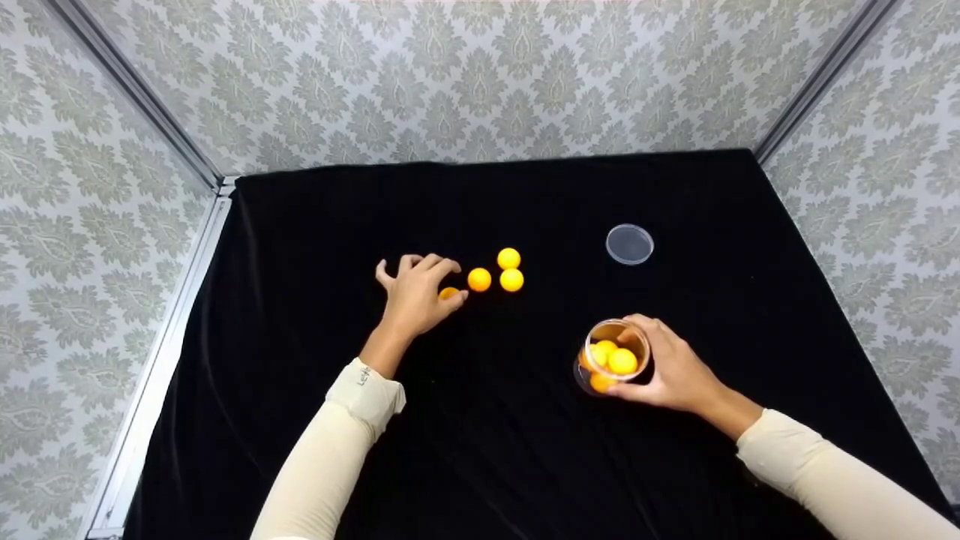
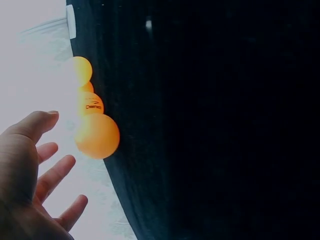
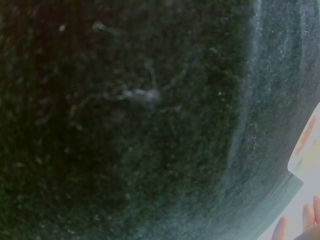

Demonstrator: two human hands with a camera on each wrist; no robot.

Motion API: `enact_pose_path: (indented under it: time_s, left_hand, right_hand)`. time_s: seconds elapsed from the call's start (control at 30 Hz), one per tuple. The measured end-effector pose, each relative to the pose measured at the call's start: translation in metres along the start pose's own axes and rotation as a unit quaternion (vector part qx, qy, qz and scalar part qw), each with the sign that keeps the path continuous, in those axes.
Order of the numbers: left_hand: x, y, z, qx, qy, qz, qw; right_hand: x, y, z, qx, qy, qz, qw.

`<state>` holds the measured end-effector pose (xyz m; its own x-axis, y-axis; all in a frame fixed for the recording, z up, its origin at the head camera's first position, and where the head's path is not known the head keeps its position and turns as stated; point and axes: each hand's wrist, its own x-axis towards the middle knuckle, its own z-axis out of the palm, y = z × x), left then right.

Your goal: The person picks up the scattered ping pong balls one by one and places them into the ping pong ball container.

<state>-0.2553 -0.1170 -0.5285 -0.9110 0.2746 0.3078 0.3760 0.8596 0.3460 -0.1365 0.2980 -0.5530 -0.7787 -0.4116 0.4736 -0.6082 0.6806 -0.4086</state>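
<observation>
My right hand point(image 1: 671, 371) grips a clear plastic jar point(image 1: 592, 382) from its right side, thumb at the front and fingers behind. Several orange ping-pong balls point(image 1: 622, 361) lie inside it. At the right edge of the right wrist view, only part of the jar point(image 3: 306, 152) and some fingertips point(image 3: 281, 229) show. Over on the left, my left hand point(image 1: 416, 296) spreads around one orange ping-pong ball point(image 1: 448, 293), partly covered by it in the head view. From the left wrist, that ball point(image 2: 98, 136) appears just beyond the spread fingers, with a gap between.
Three more ping-pong balls lie close by: one point(image 1: 479, 280) beside the left hand, then a front one point(image 1: 511, 280) and a back one point(image 1: 508, 259). A round clear lid point(image 1: 630, 244) lies behind the jar on the black cloth point(image 1: 487, 450). Patterned walls point(image 1: 480, 82) enclose the table.
</observation>
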Motion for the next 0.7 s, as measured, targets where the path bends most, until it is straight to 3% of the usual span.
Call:
enact_pose_path:
  time_s: [0.7]
  left_hand:
    - [-0.010,-0.005,0.011,0.016,-0.046,-0.017,0.9986]
  right_hand:
    - [0.000,0.000,0.000,0.002,0.002,-0.002,1.000]
